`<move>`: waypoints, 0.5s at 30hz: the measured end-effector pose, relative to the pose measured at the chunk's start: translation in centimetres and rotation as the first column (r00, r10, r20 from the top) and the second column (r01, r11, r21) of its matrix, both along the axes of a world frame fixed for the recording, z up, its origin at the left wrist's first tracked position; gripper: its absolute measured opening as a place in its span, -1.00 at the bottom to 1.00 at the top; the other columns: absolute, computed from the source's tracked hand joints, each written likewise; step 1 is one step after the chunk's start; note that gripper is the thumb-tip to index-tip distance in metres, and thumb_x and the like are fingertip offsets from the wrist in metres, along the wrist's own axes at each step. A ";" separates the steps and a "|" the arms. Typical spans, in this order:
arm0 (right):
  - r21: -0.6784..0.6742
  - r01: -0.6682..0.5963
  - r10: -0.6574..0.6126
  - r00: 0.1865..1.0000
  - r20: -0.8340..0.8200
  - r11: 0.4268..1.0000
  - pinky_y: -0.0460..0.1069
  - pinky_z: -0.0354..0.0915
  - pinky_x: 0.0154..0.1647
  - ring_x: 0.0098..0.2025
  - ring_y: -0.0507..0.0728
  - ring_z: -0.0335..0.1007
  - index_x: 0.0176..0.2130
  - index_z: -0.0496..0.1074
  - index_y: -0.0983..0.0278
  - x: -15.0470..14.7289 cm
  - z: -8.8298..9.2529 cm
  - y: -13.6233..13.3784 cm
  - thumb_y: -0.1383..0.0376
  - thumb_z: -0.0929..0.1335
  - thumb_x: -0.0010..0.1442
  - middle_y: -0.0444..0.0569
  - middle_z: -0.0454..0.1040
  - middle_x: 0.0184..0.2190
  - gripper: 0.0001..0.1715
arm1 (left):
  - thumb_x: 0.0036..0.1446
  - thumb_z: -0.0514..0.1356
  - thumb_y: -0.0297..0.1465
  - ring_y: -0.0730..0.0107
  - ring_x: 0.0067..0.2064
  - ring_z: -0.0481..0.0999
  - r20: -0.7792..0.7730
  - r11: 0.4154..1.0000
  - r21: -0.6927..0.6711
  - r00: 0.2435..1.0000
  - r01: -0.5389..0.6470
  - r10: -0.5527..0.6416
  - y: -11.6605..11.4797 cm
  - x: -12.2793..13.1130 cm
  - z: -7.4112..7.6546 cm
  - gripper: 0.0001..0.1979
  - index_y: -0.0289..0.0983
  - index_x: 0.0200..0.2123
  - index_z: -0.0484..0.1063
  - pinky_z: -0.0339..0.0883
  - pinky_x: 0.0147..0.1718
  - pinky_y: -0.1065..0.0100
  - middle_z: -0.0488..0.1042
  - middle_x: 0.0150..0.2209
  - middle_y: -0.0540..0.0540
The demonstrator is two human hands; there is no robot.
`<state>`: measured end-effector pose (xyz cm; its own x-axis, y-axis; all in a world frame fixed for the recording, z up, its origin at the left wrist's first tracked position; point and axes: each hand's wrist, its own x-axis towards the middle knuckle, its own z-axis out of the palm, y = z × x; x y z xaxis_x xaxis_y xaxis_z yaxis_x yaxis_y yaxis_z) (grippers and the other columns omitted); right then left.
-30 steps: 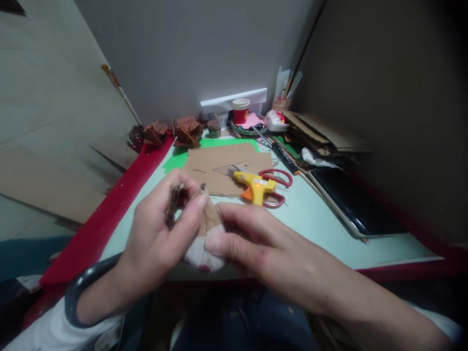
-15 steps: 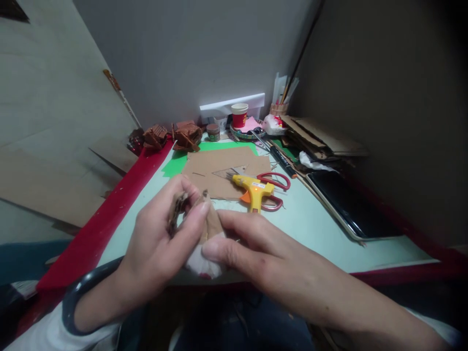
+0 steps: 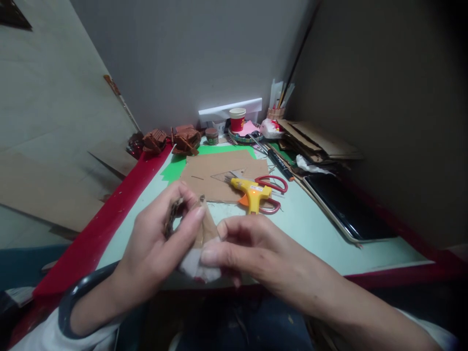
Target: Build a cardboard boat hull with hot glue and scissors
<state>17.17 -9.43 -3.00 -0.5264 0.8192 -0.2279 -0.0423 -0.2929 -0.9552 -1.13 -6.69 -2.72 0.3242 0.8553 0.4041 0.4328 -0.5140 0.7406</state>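
Observation:
In the head view, my left hand (image 3: 157, 239) is closed around a small curved cardboard piece (image 3: 207, 229) with ragged edges, thumb on its upper end. White paper, tissue-like, (image 3: 192, 265) wraps its lower part, with a bit of red at the bottom. My right hand (image 3: 263, 251) pinches the right edge of this white paper between thumb and forefinger. Just beyond my hands lies a yellow glue gun (image 3: 253, 189) with a small orange light, resting over red-handled scissors (image 3: 277, 183). Both lie partly on a flat cardboard sheet (image 3: 215, 163).
Green paper (image 3: 175, 168) lies under the sheet, near a clear set square (image 3: 230, 174). A black marker (image 3: 281, 165) and a tablet-like dark device (image 3: 347, 207) are on the right, with stacked cardboard (image 3: 321, 139) behind. A red paper cup (image 3: 237, 122) and brown models (image 3: 186, 140) stand at the back.
Both hands and the cardboard piece sit slightly lower and further left in view. My right hand's fingers have shifted a little along the white paper, and a lower fingertip now shows.

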 end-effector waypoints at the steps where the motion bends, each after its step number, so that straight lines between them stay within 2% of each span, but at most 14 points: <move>1: 0.002 -0.001 0.001 1.000 0.001 1.000 -0.15 0.10 -0.46 -0.50 -0.05 0.18 -0.45 0.34 0.31 0.1 0.1 0.1 0.12 0.47 0.25 -0.21 0.28 -0.58 -0.59 | 0.37 0.09 -0.39 0.45 -0.39 0.28 -0.003 1.000 -0.004 1.000 0.003 -0.003 0.0 0.0 0.0 -0.82 -0.16 -0.35 0.29 0.16 -0.45 0.33 0.28 -0.40 0.09; 4: 0.028 -0.015 0.015 1.000 -0.026 0.999 -0.16 0.20 -0.37 -0.45 -0.05 0.27 -0.44 0.40 0.34 0.5 0.4 0.2 0.17 0.45 0.28 -0.17 0.38 -0.52 -0.63 | 0.37 0.10 -0.37 0.46 -0.42 0.26 0.009 1.000 -0.022 1.000 0.014 -0.014 0.1 -0.1 0.0 -0.82 -0.16 -0.35 0.29 0.14 -0.49 0.35 0.26 -0.41 0.09; 7: 0.046 -0.023 0.027 0.997 -0.079 0.999 -0.16 0.29 -0.29 -0.42 -0.04 0.34 -0.34 0.43 0.35 0.9 0.4 0.4 0.24 0.45 0.29 -0.17 0.42 -0.46 -0.75 | 0.37 0.12 -0.37 0.46 -0.42 0.27 0.023 0.999 -0.029 1.000 0.015 -0.015 0.3 -0.2 0.0 -0.83 -0.17 -0.34 0.31 0.15 -0.50 0.37 0.28 -0.40 0.08; 10: 0.139 0.112 -0.104 0.993 -0.062 0.984 -0.13 0.35 -0.24 -0.38 -0.03 0.41 -0.22 0.42 0.33 1.3 0.0 0.8 0.28 0.43 0.31 -0.17 0.46 -0.40 -0.84 | 0.36 0.13 -0.36 0.46 -0.45 0.24 0.045 0.999 -0.045 0.999 0.005 -0.003 0.3 -0.1 -0.1 -0.84 -0.16 -0.33 0.33 0.11 -0.56 0.37 0.29 -0.40 0.07; 13: 0.264 0.249 -0.248 0.968 -0.037 0.932 -0.13 0.36 -0.23 -0.35 -0.04 0.43 -0.17 0.44 0.32 1.7 -0.3 1.2 0.28 0.36 0.38 -0.11 0.52 -0.28 -0.87 | 0.36 0.13 -0.33 0.44 -0.46 0.23 0.062 0.999 -0.054 0.998 0.002 0.001 0.0 0.1 -0.2 -0.83 -0.16 -0.34 0.34 0.08 -0.57 0.34 0.29 -0.40 0.05; 15: 0.345 0.297 -0.304 0.952 -0.037 0.890 -0.14 0.34 -0.22 -0.33 -0.03 0.41 -0.19 0.46 0.32 1.9 -0.3 1.5 0.28 0.31 0.42 -0.11 0.52 -0.28 -0.83 | 0.35 0.14 -0.32 0.42 -0.46 0.23 0.088 0.998 -0.062 0.995 -0.030 0.036 -0.3 0.4 -0.2 -0.82 -0.16 -0.35 0.34 0.05 -0.56 0.31 0.29 -0.41 0.04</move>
<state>19.09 -7.90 -3.25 -0.2412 0.9665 0.0880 -0.0584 0.0761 -0.9954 -0.69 -6.99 -2.87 0.2606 0.8885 0.3776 0.3798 -0.4540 0.8060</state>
